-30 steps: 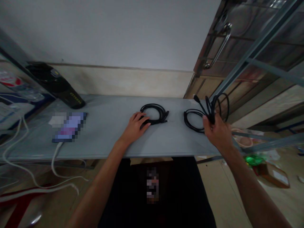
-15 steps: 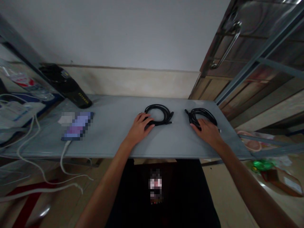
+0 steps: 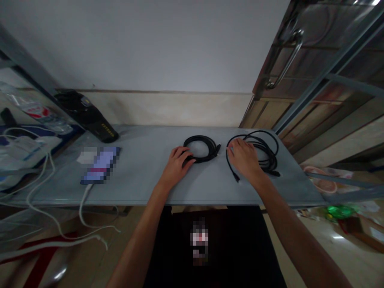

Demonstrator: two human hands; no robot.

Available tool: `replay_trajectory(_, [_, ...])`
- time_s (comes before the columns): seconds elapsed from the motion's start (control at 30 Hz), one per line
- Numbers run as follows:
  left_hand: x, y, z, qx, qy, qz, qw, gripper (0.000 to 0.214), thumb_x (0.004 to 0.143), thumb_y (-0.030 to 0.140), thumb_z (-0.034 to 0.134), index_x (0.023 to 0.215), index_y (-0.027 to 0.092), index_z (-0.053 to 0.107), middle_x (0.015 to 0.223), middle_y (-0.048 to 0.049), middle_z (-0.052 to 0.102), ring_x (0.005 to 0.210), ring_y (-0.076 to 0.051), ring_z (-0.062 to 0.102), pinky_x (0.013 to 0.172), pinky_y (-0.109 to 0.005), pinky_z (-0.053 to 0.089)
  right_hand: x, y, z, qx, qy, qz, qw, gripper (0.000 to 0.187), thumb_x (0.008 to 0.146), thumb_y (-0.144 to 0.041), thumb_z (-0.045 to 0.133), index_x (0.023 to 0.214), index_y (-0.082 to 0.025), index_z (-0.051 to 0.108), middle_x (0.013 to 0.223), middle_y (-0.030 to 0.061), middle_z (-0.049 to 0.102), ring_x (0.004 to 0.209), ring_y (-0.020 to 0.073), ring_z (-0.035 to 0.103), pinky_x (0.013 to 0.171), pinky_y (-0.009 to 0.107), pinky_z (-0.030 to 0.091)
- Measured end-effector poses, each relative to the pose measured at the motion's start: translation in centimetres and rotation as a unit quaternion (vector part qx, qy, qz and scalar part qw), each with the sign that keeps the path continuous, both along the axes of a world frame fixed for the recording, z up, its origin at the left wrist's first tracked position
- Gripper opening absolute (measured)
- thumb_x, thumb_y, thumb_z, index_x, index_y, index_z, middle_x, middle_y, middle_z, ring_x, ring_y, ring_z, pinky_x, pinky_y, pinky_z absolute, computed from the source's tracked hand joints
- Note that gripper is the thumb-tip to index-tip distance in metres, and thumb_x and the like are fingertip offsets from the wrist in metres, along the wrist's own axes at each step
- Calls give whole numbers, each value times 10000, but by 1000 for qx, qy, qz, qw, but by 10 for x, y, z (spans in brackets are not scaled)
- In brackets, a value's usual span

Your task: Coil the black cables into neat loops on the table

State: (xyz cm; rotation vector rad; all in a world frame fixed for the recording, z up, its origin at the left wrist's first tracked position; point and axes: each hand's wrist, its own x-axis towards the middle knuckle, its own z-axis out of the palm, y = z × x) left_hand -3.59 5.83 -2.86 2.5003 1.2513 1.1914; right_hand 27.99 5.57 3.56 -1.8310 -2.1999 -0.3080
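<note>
Near: dark-clad lap below front edge of grey table. L hand palm down, fingers part-bent over L side of L cable coil; contact noted, but can't tell if it pinches. Coil is compact, flat on table, plug ends together at its R side.

R hand palm down, half curled, over L part of R cable coil; fingertips partly hidden, so grip on a strand can't be confirmed.

Change vs. half a sec. ago: R hand is now further L, and R coil — compact then — is spread, w/ a wide loop at back and one plug end trailing toward front edge. Meaning: R cable is now looser than L; L coil is approx. unchanged, L hand still on it.

Further L: phone, white cord at its near end. Beyond: black container leaning, then wall.
</note>
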Motion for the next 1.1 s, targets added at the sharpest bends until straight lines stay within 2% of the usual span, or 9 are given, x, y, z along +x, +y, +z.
replay_trajectory(0.1, [1,-1,-1,0,3,2,1000,197,1150,352,708,1294,232,768,1428,-138,728,1403,-354,607,1239,-619,560,10,-1,-16,-50,3,-25,998,273,1159,-197,459,1198,-132,721,1203,194,811,1122,341,758,999,440,501])
replay_trajectory(0.27, [0,1,-4,6,3,9,1000,184,1141,352,723,1290,251,763,1425,-127,730,1401,-350,621,1243,-619,573,46,-16,-39,-42,43,17,998,308,1152,-493,644,1107,-195,707,1181,147,823,1175,353,756,1031,465,501])
replay_trajectory(0.37, [0,2,-5,8,6,18,1000,236,1138,351,723,1354,260,751,1467,-130,717,1433,-357,616,1269,-639,558,55,-28,-41,-26,44,56,997,312,1142,-513,658,1091,-209,706,1188,148,825,1168,354,748,1068,485,484])
replay_trajectory(0.5, [0,1,-3,4,18,18,1000,266,1138,360,710,1385,266,747,1497,-134,706,1473,-370,598,1290,-665,541,38,-48,-39,-3,62,95,994,315,1184,-500,579,1167,-214,711,1207,139,808,1181,342,728,1096,488,474])
replay_trajectory(0.63, [0,1,-3,-2,19,25,999,291,1138,384,708,1401,265,743,1496,-131,705,1470,-366,597,1286,-660,542,11,-64,-42,-41,43,116,991,419,1140,-613,657,1213,-203,696,1225,155,772,1185,370,721,1050,502,533])
replay_trajectory(0.7, [0,1,-3,0,22,28,999,293,1138,392,709,1397,257,743,1489,-133,709,1466,-365,595,1283,-650,544,5,-67,-43,-78,50,120,988,352,1149,-536,673,1235,-195,673,1244,154,761,1155,349,741,1017,475,571])
replay_trajectory(0.83, [0,0,-4,10,25,27,999,286,1143,387,704,1388,242,739,1482,-138,712,1454,-362,599,1283,-631,544,14,-69,-39,-125,35,118,985,124,1178,-274,574,1254,-201,641,1231,139,769,1056,283,771,934,396,596])
replay_trajectory(0.97, [-1,0,-3,11,22,27,999,300,1141,388,705,1400,239,729,1484,-138,711,1445,-361,605,1282,-621,541,38,-80,-27,-95,-99,144,980,162,1151,-163,530,1210,-185,680,1182,149,784,1109,311,760,1021,432,567])
replay_trajectory(1.1, [-1,0,-2,8,17,27,999,306,1138,401,702,1398,241,722,1483,-141,710,1456,-364,606,1285,-623,532,84,-94,0,-32,-176,138,974,274,1073,-50,535,1239,-175,712,1175,148,780,1101,305,747,1013,428,534])
